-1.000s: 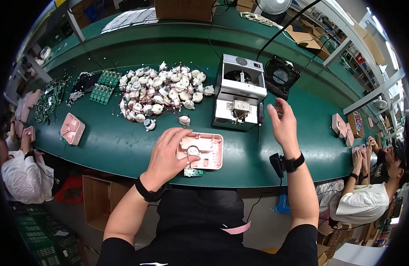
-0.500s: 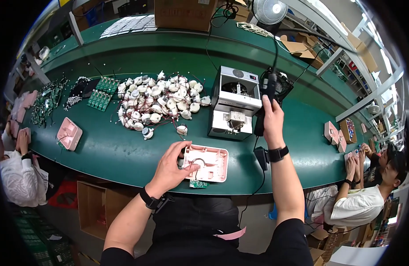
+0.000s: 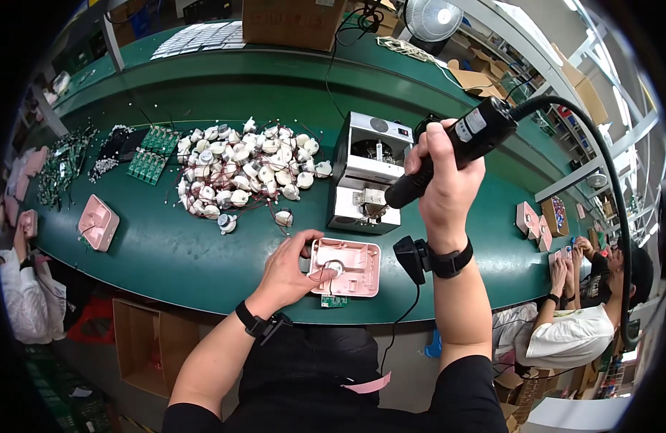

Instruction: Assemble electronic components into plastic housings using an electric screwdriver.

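Observation:
My left hand (image 3: 291, 270) rests on the left end of an open pink plastic housing (image 3: 354, 268) at the near edge of the green bench, fingers pressing a small white round part inside it. A small green circuit board (image 3: 333, 301) lies just below the housing. My right hand (image 3: 446, 180) is raised and shut on a black electric screwdriver (image 3: 457, 149). The tool's tip points down at the front of a grey box-shaped screw feeder (image 3: 367, 173), and its black cable (image 3: 597, 144) arcs away to the right.
A heap of small white motors with red wires (image 3: 240, 171) lies left of the feeder. Green circuit boards (image 3: 150, 151) and another pink housing (image 3: 98, 224) sit further left. A black box (image 3: 409, 259) is beside the housing. Other people sit at left (image 3: 19, 289) and right (image 3: 585, 317).
My right hand has taken the black screwdriver from behind the feeder and lifted it, tip at the feeder's front. My left hand stayed on the pink housing.

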The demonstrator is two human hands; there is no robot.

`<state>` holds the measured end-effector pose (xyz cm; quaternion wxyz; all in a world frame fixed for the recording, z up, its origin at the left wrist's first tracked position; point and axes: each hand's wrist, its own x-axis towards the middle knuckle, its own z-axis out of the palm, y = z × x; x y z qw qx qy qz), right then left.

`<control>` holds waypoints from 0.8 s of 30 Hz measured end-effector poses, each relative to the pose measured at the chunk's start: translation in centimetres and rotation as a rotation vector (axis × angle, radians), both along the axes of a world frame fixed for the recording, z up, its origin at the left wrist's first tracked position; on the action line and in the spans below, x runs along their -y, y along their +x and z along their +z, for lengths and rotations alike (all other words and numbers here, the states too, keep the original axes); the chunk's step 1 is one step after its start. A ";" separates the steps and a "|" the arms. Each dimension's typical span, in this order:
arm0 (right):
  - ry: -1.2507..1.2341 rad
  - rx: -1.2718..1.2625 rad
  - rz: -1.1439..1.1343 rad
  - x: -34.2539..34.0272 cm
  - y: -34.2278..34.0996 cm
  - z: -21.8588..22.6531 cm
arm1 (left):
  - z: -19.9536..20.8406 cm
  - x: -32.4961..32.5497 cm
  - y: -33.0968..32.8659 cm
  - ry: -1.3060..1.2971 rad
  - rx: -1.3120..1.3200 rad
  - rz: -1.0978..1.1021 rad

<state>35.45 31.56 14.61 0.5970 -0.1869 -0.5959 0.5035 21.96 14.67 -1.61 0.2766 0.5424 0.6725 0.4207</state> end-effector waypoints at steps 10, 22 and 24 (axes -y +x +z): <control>-0.126 0.126 0.013 1.5 0.3 -2.1 | -0.5 0.2 0.0 0.023 0.021 0.025; -0.097 0.026 0.107 8.1 1.6 -5.4 | -0.1 0.1 0.3 0.068 0.010 0.029; -0.103 0.027 0.106 8.3 1.7 -5.3 | 0.0 0.1 0.3 0.065 0.017 0.031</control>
